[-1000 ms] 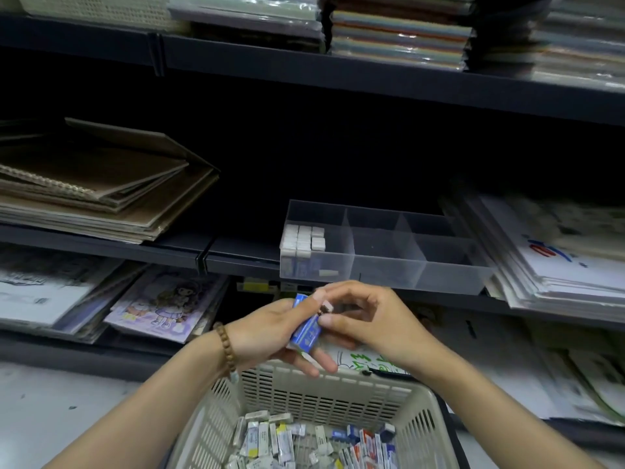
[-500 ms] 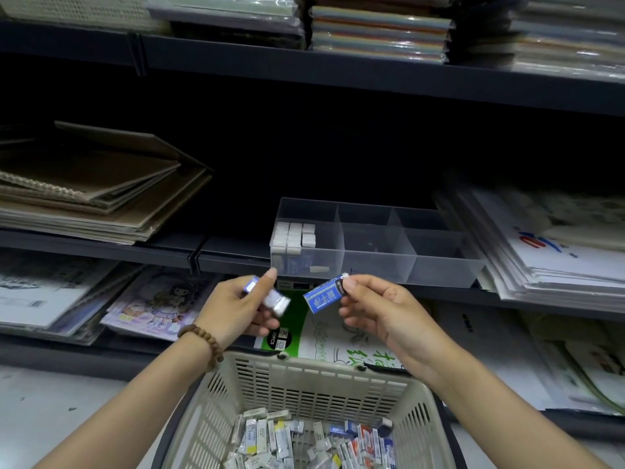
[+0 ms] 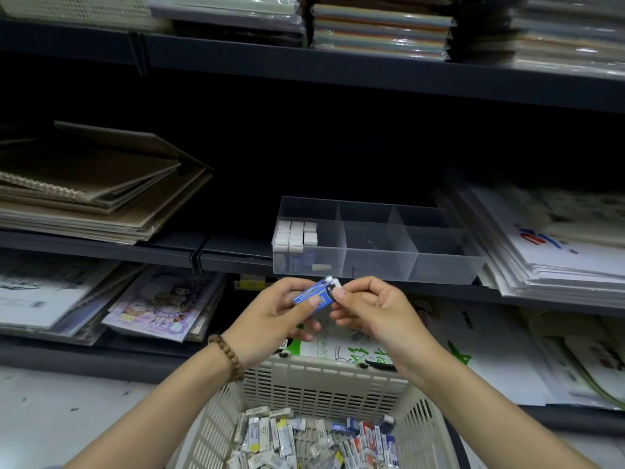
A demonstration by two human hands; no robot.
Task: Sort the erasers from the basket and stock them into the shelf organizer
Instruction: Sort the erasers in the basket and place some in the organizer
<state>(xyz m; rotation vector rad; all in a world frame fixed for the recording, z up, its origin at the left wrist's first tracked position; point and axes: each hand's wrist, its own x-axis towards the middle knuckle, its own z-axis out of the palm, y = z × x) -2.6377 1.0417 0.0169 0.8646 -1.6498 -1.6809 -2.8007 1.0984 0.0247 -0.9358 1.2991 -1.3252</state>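
Just below the shelf organizer [image 3: 439, 269], the blue-sleeved erasers [image 3: 313, 295], two by the look, are pinched between both hands. The left hand [image 3: 267, 313] curls round their long sides and the right hand [image 3: 368, 309] nips the white end. They seem light and firm, with slick paper sleeves, so hold them by the flat faces. More lie in the basket [image 3: 321, 370] below.

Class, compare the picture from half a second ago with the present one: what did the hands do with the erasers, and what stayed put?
The hands, then apart with one eraser each, have come together: the right hand moved left and now pinches the white end of the blue erasers gripped by the left hand. The organizer, its white erasers and the basket stayed put.
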